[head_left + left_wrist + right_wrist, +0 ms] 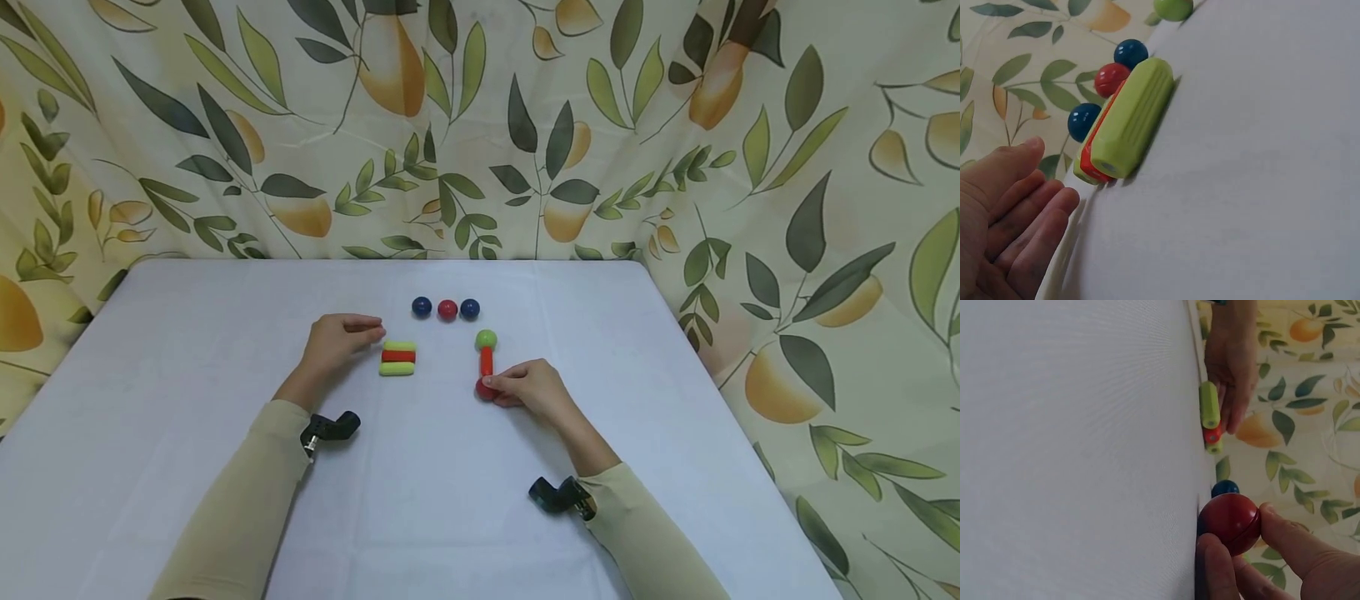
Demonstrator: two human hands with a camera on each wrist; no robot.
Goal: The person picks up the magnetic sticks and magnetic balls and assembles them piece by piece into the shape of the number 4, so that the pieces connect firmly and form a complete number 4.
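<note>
My right hand [534, 387] pinches a red ball [1230, 520] between thumb and fingers, close over the white cloth. Beyond that ball a red stick [487, 362] points away from me, with a green ball [486, 339] at its far end; the three form one straight line. My left hand [339, 343] holds nothing, its fingers loosely extended beside three sticks lying side by side. Of these, the red stick [398, 356] lies between a far yellow-green stick [400, 345] and a near yellow-green stick [1138, 119].
Behind the sticks, a red ball [447, 310] sits between a left blue ball [422, 307] and a right blue ball [470, 309], in a row. A white cloth [420, 500] covers the table. Leaf-patterned fabric [465, 125] hangs along its back and sides.
</note>
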